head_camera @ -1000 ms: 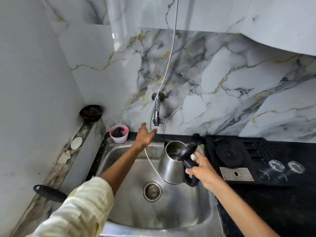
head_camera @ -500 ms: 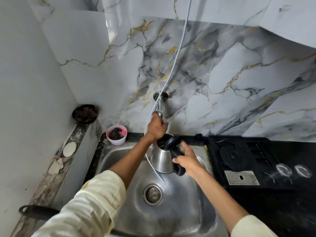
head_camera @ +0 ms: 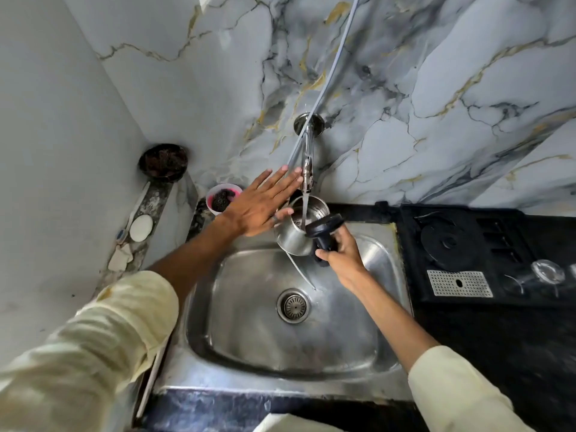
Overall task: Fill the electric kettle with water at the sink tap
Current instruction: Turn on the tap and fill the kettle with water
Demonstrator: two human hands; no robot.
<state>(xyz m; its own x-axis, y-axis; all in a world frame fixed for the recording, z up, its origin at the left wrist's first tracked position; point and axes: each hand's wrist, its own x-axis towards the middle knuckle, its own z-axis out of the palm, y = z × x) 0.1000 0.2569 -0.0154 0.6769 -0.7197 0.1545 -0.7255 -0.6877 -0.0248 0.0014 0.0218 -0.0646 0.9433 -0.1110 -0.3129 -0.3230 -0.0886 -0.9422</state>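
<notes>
A steel electric kettle [head_camera: 294, 235] with a black handle and its lid flipped open hangs over the back of the steel sink [head_camera: 383, 263]. My right hand [head_camera: 341, 255] grips the kettle by its handle. A chrome wall tap [head_camera: 307, 169] juts out above it, and a stream of water [head_camera: 304, 210] falls from the spout into the kettle's mouth. My left hand [head_camera: 261, 204] is flat with fingers spread, just left of the tap, fingertips close to it and holding nothing.
A pink bowl [head_camera: 223, 196] with a dark scrubber sits at the sink's back left corner. A dark dish [head_camera: 163, 162] and soap pieces [head_camera: 141, 227] lie on the left ledge. A black kettle base and drip tray [head_camera: 458, 247] and glasses [head_camera: 547, 272] occupy the right counter. A thin hose [head_camera: 330, 73] runs down the wall.
My left hand has let go of the tap and opened flat beside it. Water now runs into the kettle, which sits under the spout.
</notes>
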